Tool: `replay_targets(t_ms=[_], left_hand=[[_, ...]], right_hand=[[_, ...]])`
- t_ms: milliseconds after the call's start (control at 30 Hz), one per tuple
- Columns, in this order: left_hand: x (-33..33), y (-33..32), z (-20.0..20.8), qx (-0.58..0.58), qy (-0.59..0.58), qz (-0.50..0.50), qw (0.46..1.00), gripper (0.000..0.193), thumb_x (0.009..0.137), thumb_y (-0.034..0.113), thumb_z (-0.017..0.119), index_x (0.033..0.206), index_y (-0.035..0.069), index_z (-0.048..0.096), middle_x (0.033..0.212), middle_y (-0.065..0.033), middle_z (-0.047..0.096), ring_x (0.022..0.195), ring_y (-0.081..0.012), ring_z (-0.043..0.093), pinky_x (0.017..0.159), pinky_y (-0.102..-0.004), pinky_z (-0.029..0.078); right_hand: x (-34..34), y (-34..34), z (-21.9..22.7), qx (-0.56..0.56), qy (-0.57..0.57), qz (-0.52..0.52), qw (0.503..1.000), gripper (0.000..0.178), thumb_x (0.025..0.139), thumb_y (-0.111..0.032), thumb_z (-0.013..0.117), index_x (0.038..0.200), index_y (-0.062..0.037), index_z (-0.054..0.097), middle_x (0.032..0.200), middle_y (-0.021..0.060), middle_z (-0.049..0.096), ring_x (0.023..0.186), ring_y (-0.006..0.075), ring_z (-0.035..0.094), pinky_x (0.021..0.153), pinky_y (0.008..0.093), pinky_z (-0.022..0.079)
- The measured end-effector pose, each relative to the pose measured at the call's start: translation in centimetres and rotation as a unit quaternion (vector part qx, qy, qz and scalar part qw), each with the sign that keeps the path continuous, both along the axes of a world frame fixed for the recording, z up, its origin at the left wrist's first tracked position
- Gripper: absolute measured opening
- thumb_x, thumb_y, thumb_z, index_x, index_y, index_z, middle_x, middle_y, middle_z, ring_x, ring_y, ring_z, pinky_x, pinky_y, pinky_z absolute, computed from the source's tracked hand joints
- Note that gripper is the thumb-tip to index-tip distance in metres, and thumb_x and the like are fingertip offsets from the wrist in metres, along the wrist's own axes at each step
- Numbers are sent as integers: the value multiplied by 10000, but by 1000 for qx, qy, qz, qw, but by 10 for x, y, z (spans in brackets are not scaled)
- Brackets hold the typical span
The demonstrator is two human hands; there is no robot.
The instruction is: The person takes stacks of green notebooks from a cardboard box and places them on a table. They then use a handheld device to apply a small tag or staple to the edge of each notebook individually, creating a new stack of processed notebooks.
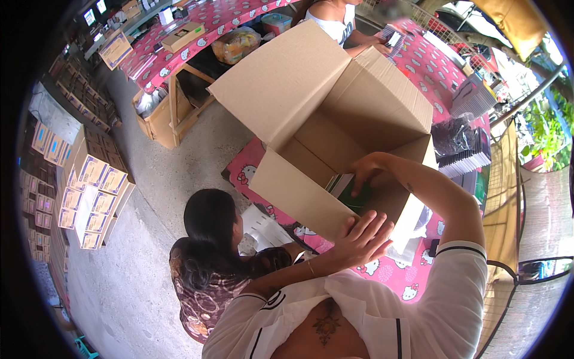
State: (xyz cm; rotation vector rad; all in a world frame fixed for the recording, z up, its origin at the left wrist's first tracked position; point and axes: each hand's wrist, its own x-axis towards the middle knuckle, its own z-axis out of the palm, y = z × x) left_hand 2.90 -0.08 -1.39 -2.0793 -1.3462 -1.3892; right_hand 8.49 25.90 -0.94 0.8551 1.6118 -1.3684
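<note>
A large cardboard box point(302, 191) stands with its flaps up on a table with a pink patterned cover. My right hand point(366, 170) reaches down inside it, bent over a stack of thin books with a green cover point(357, 197). Its thumb side lies against the green cover, and the other fingers are partly hidden behind the stack. My left hand point(362, 239) rests flat against the near side of the box, fingers stretched out and holding nothing.
Beside me at left sits a person with dark hair point(209, 239). Across the table another person handles small books point(391, 39). Stacked books point(469, 158) and black plastic lie right of the box. Packed cartons point(95, 185) stand on the floor at left.
</note>
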Motion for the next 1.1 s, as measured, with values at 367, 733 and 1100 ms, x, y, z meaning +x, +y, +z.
replay_targets(t_ms=[367, 733, 1100], left_hand=[[1, 4, -3, -34, -32, 0, 999, 453, 896, 452, 619, 1259, 184, 660, 1360, -96, 579, 1350, -306, 432, 1115, -541, 196], [-112, 50, 129, -73, -113, 110, 985, 885, 765, 245, 819, 1453, -36, 338, 1326, -259, 420, 1192, -431, 461, 1020, -536, 365], [-104, 78, 110, -69, -498, -81, 860, 793, 729, 160, 859, 1319, -63, 377, 1191, -217, 537, 1069, -308, 598, 897, -406, 503]], right_hand=[[-2, 8, 29, 131, 36, 140, 981, 883, 711, -332, 879, 1390, 17, 435, 1310, 205, 586, 1193, 297, 584, 989, 402, 494], [-23, -82, 271, 589, 391, 245, 663, 702, 606, -172, 837, 1201, -18, 498, 1067, 188, 607, 1048, 392, 606, 871, 469, 487], [-9, 71, 148, 114, 413, -41, 902, 587, 821, -324, 770, 1315, -77, 570, 1254, 38, 621, 1138, 130, 569, 928, 348, 464]])
